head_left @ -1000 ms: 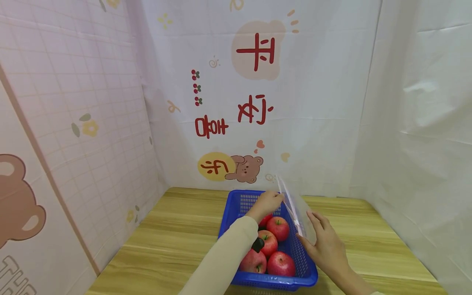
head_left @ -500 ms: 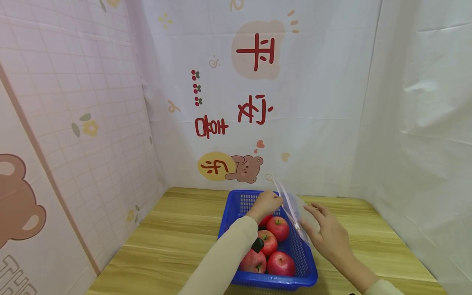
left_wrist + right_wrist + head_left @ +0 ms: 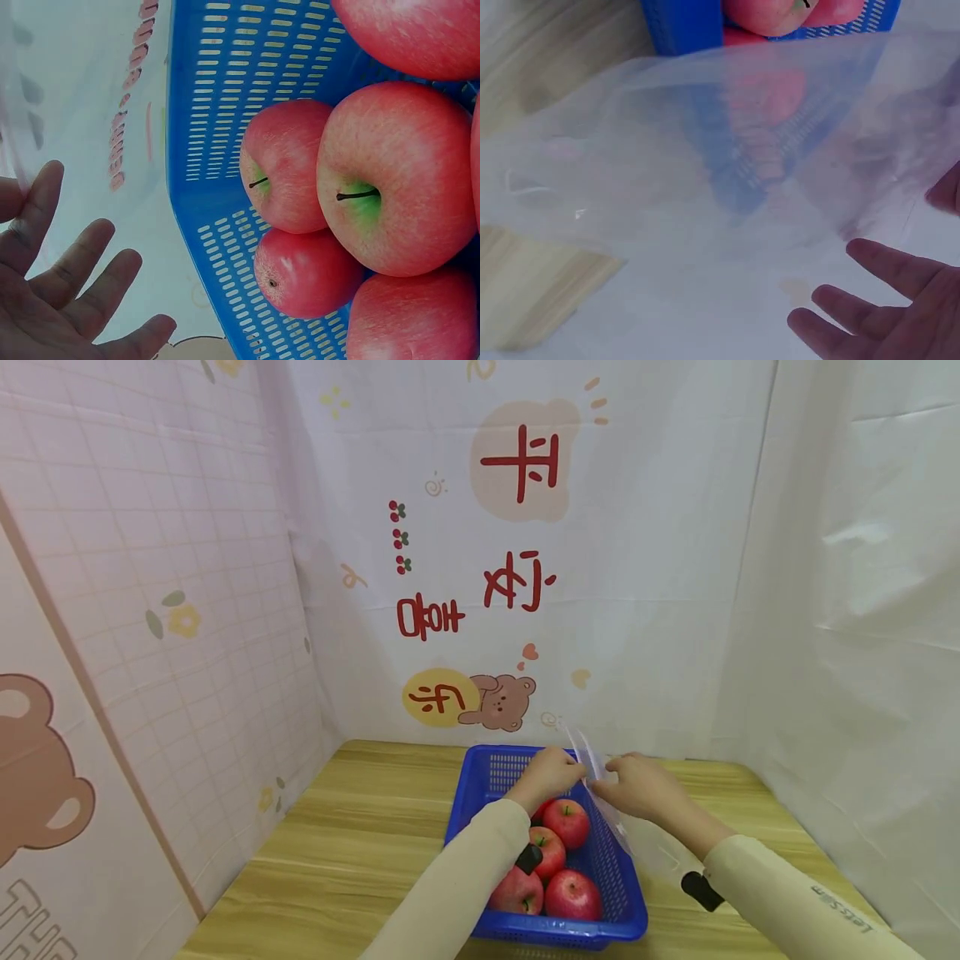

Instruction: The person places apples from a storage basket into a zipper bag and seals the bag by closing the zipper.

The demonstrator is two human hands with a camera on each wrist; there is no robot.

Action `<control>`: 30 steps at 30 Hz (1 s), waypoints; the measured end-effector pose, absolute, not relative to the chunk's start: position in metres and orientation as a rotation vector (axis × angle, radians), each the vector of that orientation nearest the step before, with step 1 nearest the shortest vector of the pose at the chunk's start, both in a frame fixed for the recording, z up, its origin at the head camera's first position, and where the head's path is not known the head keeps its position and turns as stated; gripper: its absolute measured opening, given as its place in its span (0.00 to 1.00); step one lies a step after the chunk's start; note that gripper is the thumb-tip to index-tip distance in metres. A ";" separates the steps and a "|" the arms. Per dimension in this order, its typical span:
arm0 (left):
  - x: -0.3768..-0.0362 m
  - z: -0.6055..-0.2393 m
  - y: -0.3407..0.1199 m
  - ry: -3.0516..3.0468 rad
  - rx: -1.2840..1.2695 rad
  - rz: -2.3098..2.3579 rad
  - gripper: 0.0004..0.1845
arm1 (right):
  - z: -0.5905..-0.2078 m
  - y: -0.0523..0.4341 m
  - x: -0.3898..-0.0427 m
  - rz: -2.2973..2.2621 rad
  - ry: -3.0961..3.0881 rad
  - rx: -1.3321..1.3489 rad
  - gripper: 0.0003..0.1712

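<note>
Clear plastic bag (image 3: 600,777) pinched between fingers of left hand (image 3: 553,772) and right hand (image 3: 637,787), above basket (image 3: 480,793).

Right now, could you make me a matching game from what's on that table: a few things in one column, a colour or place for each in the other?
Things:
1. basket
2. apples
3. bag
4. table

Descriptions:
A. red, inside the basket
B. clear, pinched between both hands
C. blue, slotted walls
D. pale wood, under everything

Pairs: 1-C, 2-A, 3-B, 4-D
</note>
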State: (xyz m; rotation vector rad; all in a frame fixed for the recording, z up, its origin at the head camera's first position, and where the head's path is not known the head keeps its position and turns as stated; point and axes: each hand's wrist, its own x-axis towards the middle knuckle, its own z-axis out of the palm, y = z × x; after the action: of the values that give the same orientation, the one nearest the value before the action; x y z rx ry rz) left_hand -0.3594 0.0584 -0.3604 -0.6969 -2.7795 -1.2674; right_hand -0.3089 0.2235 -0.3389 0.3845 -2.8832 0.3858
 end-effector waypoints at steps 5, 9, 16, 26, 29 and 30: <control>-0.358 -0.362 0.061 -2.797 -0.619 -1.074 0.25 | -0.332 0.220 -0.310 0.116 -2.867 0.292 0.16; -0.353 -0.360 0.064 -2.847 -0.425 -0.865 0.23 | -0.329 0.220 -0.306 0.003 -2.840 0.201 0.17; -0.347 -0.361 0.069 -2.923 -0.427 -0.689 0.18 | -0.327 0.214 -0.304 -0.099 -2.830 0.165 0.17; -0.347 -0.364 0.069 -3.024 -0.384 -0.420 0.15 | -0.308 0.235 -0.305 -0.373 -2.803 0.101 0.11; -0.347 -0.364 0.071 -3.035 -0.431 -0.342 0.14 | -0.304 0.241 -0.304 -0.359 -2.811 0.093 0.09; -0.348 -0.364 0.072 -3.034 -0.448 -0.307 0.13 | -0.303 0.243 -0.304 -0.361 -2.809 0.095 0.08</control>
State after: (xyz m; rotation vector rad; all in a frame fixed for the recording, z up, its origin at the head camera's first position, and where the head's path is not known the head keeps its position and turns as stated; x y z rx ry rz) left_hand -0.3475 0.0721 -0.3640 -0.4478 -3.0344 -0.3074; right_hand -0.3043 0.2431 -0.3033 0.0948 -2.8087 -0.3609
